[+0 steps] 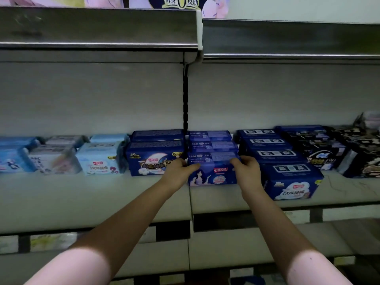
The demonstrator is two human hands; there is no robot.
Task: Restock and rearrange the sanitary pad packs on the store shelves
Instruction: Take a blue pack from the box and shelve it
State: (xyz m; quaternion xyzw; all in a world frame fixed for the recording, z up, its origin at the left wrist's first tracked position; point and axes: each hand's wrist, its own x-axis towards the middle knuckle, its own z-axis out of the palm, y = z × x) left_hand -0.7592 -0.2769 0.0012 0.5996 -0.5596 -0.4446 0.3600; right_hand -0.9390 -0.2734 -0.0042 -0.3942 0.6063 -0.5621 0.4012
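Gripping ends of front blue pack (213, 174) on shelf (98, 194): left hand (181, 168), right hand (245, 168).

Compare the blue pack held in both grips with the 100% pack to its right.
The held pack is clasped at its ends by the left grip and right grip; the 100% pack is untouched. The held pack's front shows a woman's figure; the 100% pack's, a white cloud. The 100% pack sits nearer the shelf edge than the held pack. Both are blue.

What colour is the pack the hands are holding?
The pack is blue, with a pale lady picture. Head view.
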